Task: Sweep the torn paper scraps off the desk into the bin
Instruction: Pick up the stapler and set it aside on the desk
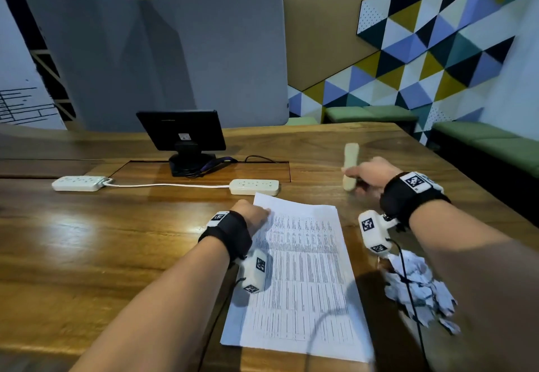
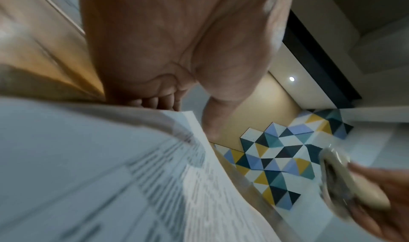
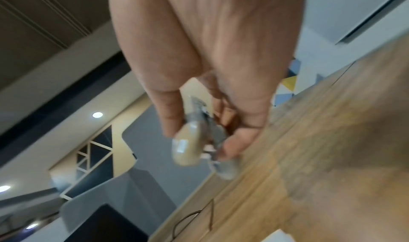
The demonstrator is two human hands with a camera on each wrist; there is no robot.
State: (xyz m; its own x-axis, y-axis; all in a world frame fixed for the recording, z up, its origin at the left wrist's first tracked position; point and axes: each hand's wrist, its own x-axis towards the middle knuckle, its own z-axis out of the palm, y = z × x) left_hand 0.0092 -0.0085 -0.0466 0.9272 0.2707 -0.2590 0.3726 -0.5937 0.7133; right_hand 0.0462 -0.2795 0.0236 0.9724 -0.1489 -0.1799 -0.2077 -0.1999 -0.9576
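Observation:
A pile of torn white paper scraps (image 1: 420, 290) lies on the wooden desk (image 1: 102, 240) at the near right, partly under my right forearm. My right hand (image 1: 370, 176) grips a small beige brush (image 1: 351, 161) beyond the pile; the right wrist view shows its handle (image 3: 188, 151) between thumb and fingers, with grey bristles beside it. A printed sheet (image 1: 303, 269) lies in front of me. My left hand (image 1: 253, 214) holds its far left corner with curled fingers (image 2: 155, 102), and the sheet (image 2: 110, 175) bulges up near the wrist. No bin is in view.
A small black monitor (image 1: 180, 131) stands at the back centre with a grey divider panel behind it. Two white power strips (image 1: 78, 183) (image 1: 254, 187) joined by a cable lie across the desk's middle. The desk's right edge (image 1: 481, 185) drops toward green benches (image 1: 493, 144).

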